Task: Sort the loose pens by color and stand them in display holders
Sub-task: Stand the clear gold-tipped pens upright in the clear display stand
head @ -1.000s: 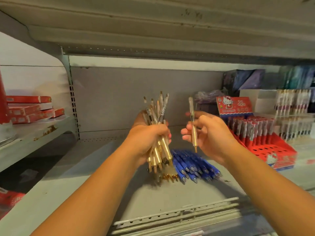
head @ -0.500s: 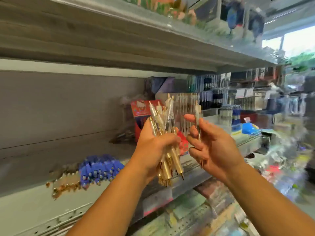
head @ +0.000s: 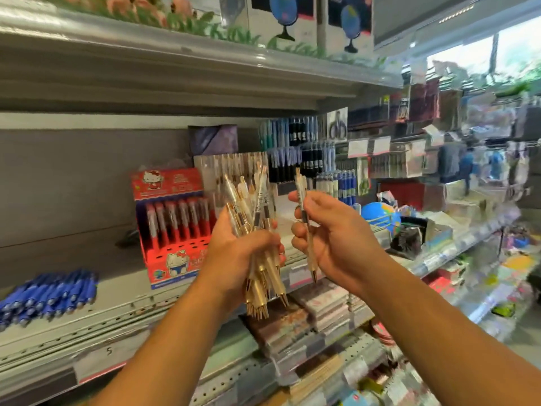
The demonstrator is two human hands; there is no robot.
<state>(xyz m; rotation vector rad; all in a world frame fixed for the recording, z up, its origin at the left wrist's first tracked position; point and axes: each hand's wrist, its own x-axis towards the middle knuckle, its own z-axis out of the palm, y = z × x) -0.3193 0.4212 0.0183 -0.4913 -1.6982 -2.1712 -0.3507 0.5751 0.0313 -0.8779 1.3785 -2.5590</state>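
One gold pen [head: 304, 218] stays pinched in the right hand [head: 336, 241], the bundle [head: 257, 206] gripped by the left hand [head: 237, 256]; blue pens [head: 49, 294] now lie far left.

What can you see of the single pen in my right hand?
The single pen is slim: pale, clear-looking upper barrel, dark band at mid-length, gold lower barrel and tip. It stands nearly upright, tip down, pinched in the right hand, apart from the bundle of pens that the left hand grips.

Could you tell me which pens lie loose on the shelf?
The blue pens, heaped flat far left; gold pens are in the left hand and right hand, red pens stand in a holder.
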